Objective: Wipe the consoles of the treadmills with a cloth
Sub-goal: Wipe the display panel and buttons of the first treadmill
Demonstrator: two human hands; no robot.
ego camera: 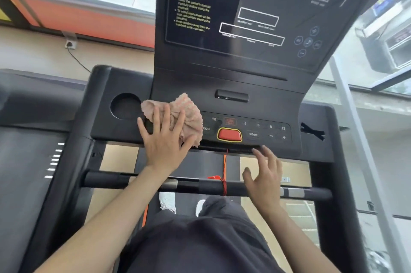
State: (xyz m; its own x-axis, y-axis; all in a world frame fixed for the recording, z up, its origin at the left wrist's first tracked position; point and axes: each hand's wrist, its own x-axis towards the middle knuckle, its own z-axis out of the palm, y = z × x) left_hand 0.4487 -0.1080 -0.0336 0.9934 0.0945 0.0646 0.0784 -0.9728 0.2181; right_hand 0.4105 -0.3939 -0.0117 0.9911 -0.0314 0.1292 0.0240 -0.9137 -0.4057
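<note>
Cloth (186, 114): pink, crumpled, on the console (311, 146) button strip left of the red stop button (229, 134), beside the cup holder (125, 105).
Left hand (165, 139): flat, fingers spread, pressing the cloth, not clenched.
Right hand (264, 174): open, empty, at the console's lower edge.
Risk: a rightward stroke could press buttons or snag the red safety cord (225, 168).

Left hand (165, 139) lies flat, fingers (178, 122) spread; right hand (265, 174) hovers, fingers loosely splayed.
</note>
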